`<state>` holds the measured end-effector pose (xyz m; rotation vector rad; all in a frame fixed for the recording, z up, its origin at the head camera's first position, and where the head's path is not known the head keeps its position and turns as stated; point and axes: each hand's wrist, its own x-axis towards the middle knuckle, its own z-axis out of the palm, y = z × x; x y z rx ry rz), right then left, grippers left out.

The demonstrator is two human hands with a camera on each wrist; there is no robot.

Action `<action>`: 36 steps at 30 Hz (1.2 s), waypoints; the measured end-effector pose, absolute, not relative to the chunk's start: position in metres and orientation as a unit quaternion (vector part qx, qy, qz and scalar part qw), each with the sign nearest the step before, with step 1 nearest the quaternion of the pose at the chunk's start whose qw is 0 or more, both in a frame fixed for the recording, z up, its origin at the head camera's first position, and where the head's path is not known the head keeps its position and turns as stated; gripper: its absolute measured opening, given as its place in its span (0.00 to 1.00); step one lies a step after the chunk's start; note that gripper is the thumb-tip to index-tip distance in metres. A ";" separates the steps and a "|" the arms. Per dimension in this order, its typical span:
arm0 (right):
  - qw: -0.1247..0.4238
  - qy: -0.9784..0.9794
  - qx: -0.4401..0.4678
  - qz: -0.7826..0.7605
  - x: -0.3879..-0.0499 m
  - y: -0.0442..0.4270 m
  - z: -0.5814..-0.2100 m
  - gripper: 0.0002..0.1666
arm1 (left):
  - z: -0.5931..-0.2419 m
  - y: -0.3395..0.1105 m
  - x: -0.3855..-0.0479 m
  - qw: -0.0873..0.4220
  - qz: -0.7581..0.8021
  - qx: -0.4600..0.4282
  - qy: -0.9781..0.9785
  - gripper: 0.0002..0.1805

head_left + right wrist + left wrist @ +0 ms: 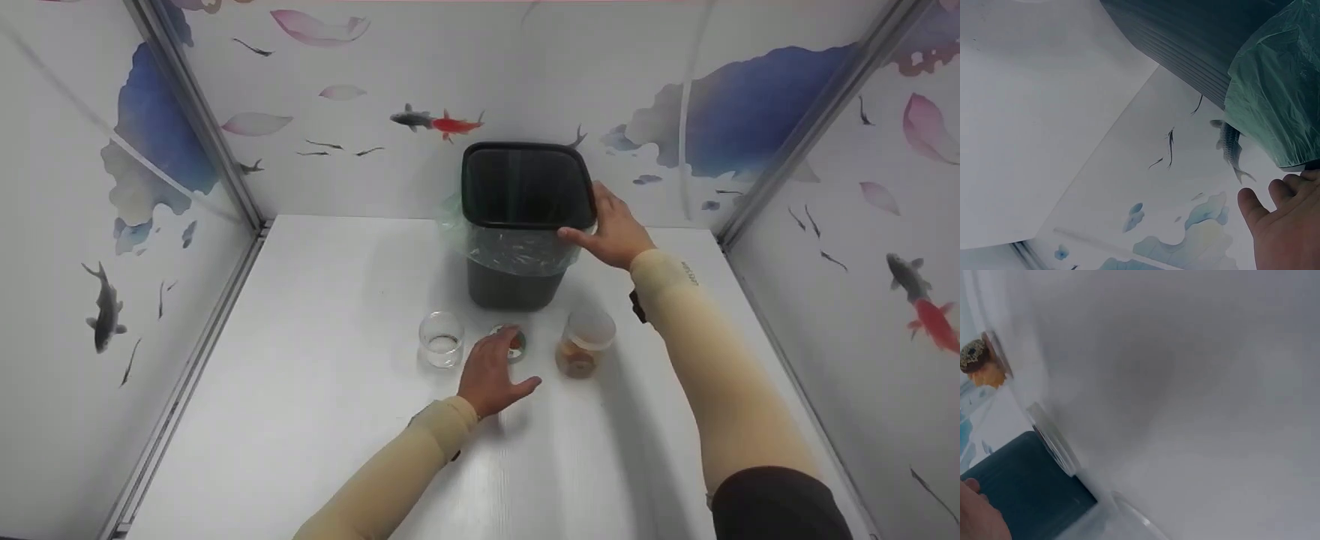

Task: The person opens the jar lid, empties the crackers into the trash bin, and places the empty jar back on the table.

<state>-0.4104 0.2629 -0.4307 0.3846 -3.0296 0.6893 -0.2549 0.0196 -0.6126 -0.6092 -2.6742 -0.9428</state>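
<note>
A dark bin (517, 291) with a black rim stands at the back, a translucent green bag (1275, 84) folded over its edge. My right hand (619, 232) is at the bin's right front corner, thumb and fingers spread along the rim; whether it touches is unclear. My left hand (491, 379) hovers near a small round flat thing (518, 345) with orange and green on it, partly hidden by the fingers. Left of that hand is a clear glass (441, 341). To its right stands a lidded clear jar (585, 345) with brown contents, including a doughnut-like piece (974, 355).
The white table (337, 420) meets a printed back wall (352, 180) just behind the bin. Side walls with metal corner posts (202, 112) enclose it left and right.
</note>
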 end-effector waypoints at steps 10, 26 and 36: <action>0.020 -0.968 0.131 0.215 -0.412 0.264 -0.432 0.70 | -0.605 0.075 -0.279 -0.005 -0.383 -0.145 -0.912 0.55; 0.008 -0.971 0.114 0.212 -0.406 0.263 -0.430 0.71 | -0.610 0.107 -0.295 -0.082 -0.399 -0.127 -0.904 0.56; 0.006 -0.971 0.116 0.210 -0.406 0.262 -0.427 0.70 | -0.611 0.117 -0.300 -0.109 -0.416 -0.127 -0.894 0.49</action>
